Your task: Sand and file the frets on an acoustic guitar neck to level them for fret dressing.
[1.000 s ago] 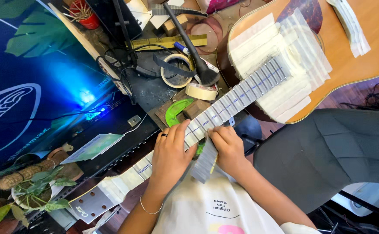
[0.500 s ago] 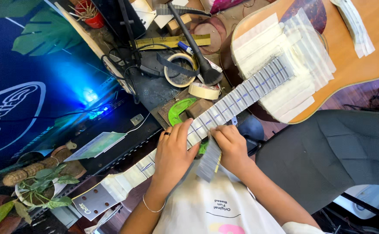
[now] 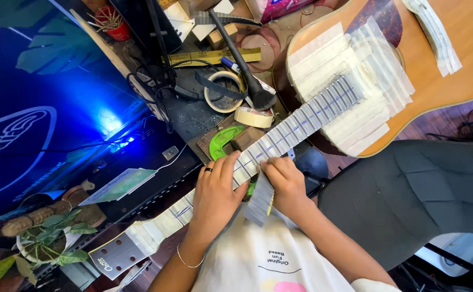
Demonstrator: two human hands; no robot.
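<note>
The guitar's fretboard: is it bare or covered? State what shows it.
Covered. Pale tape strips lie across the fretboard between the frets, and the left hand rests on them.

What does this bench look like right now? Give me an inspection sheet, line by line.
Surface: dark workbench, crowded, little bare area.
Job's things: acoustic guitar lying flat; its neck is masked with pale tape between the frets, and tape strips also cover the body around the neck's end.
Clutter: two rolls of masking tape, a black brush, a yellow ruler, a green curved piece.
Grip: left hand rests flat on the neck; right hand pinches a grey strip against the neck.
Cables: black leads looped on the bench.
Surroundings: blue-lit panel, potted plant, grey chair.
</note>
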